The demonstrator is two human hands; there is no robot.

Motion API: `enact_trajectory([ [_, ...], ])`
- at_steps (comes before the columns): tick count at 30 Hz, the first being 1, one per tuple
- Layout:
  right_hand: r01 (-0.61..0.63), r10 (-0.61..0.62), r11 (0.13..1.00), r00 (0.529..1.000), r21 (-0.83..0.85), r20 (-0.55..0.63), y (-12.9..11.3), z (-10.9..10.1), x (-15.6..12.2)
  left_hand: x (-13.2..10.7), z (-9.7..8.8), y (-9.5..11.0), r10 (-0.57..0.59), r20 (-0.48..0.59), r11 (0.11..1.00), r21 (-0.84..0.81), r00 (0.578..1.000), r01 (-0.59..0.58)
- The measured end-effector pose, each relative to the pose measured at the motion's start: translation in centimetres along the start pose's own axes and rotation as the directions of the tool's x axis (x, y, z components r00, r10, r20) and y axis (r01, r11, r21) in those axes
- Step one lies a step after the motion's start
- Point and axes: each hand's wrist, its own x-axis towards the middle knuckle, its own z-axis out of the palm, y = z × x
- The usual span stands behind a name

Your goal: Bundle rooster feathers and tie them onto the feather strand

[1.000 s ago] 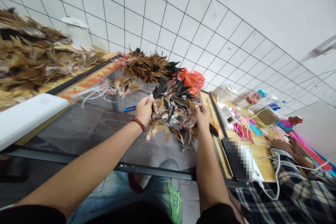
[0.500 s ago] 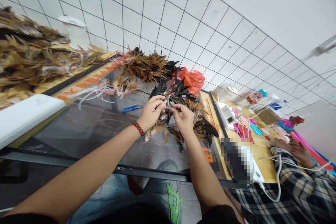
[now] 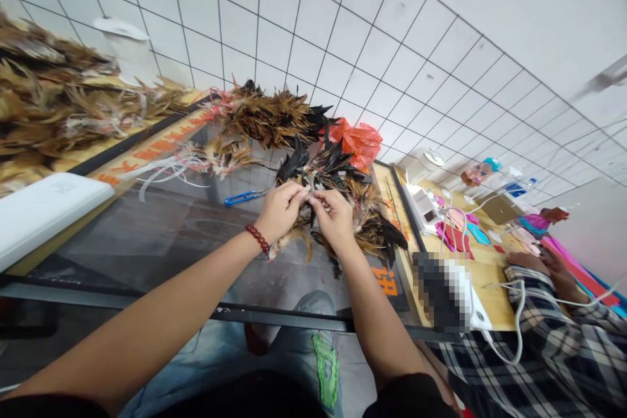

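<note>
My left hand (image 3: 283,214), with a red bead bracelet on its wrist, and my right hand (image 3: 335,217) meet fingertip to fingertip over a loose heap of brown and black feathers (image 3: 375,228). Both are closed in a pinch on the pale quill ends of some feathers; the fingers partly hide these. Just left of my left hand lie blue-handled thread snips (image 3: 240,198). Farther left is a small bunch of brown feathers (image 3: 228,157) beside white strips (image 3: 171,171). Behind it rests a thick feather bundle (image 3: 274,117) with pink strings at one end.
A red plastic bag (image 3: 360,144) sits behind the heap. More feathers (image 3: 44,104) cover the left surface, near a white box-like device (image 3: 53,215). At right, a co-worker's plaid sleeve (image 3: 543,313) rests by white cables and coloured pieces (image 3: 477,238). A wire grid lines the wall.
My hands have drawn closer together, and their fingertips now meet over the feathers. The view has shifted slightly. The co-worker's hands at right have moved a little.
</note>
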Motion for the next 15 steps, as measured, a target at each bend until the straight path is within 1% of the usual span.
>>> enact_trajectory([
  [2, 0.015, -0.015, 1.000, 0.999, -0.012, 0.046, -0.1, 0.2, -0.1, -0.2, 0.1, -0.1, 0.038, 0.041, 0.998, 0.039, 0.998, -0.039],
  [3, -0.002, 0.003, 1.000, 0.999, -0.013, 0.050, 0.0, 0.2, -0.1, -0.2, 0.2, -0.1, 0.048, 0.059, 0.997, 0.051, 0.997, -0.051],
  [4, -0.045, 0.045, 0.999, 0.998, -0.002, 0.040, 0.2, 0.3, -0.1, -0.2, 0.2, -0.1, 0.051, 0.069, 0.997, 0.053, 0.996, -0.055],
  [6, -0.195, 0.196, 0.977, 0.980, 0.089, -0.007, 1.0, 0.5, 0.0, -0.2, 0.2, -0.2, 0.040, 0.053, 0.999, 0.028, 0.998, -0.042],
  [7, -0.276, 0.285, 0.945, 0.958, 0.173, -0.029, 1.5, 0.6, 0.1, -0.1, 0.1, -0.2, 0.025, 0.024, 1.000, 0.002, 0.999, -0.025],
  [9, -0.394, 0.440, 0.838, 0.897, 0.377, -0.042, 2.5, 0.8, 0.4, 0.1, 0.0, -0.3, -0.017, -0.055, 0.999, -0.052, 0.998, 0.014],
  [11, -0.442, 0.530, 0.725, 0.848, 0.529, -0.019, 3.2, 0.7, 0.7, 0.4, -0.2, -0.4, -0.066, -0.115, 0.994, -0.095, 0.991, 0.055],
  [12, -0.445, 0.546, 0.700, 0.838, 0.558, -0.018, 3.3, 0.5, 0.8, 0.5, -0.2, -0.5, -0.099, -0.127, 0.990, -0.114, 0.987, 0.085],
  [13, -0.430, 0.536, 0.713, 0.843, 0.554, -0.036, 3.2, 0.2, 0.8, 0.6, -0.2, -0.5, -0.138, -0.128, 0.984, -0.135, 0.982, 0.120],
  [14, -0.388, 0.491, 0.763, 0.868, 0.516, -0.073, 3.0, -0.1, 0.8, 0.6, -0.2, -0.6, -0.179, -0.123, 0.975, -0.158, 0.976, 0.159],
  [15, -0.313, 0.401, 0.837, 0.909, 0.448, -0.114, 2.6, -0.4, 0.7, 0.7, -0.2, -0.6, -0.220, -0.113, 0.963, -0.186, 0.969, 0.196],
])
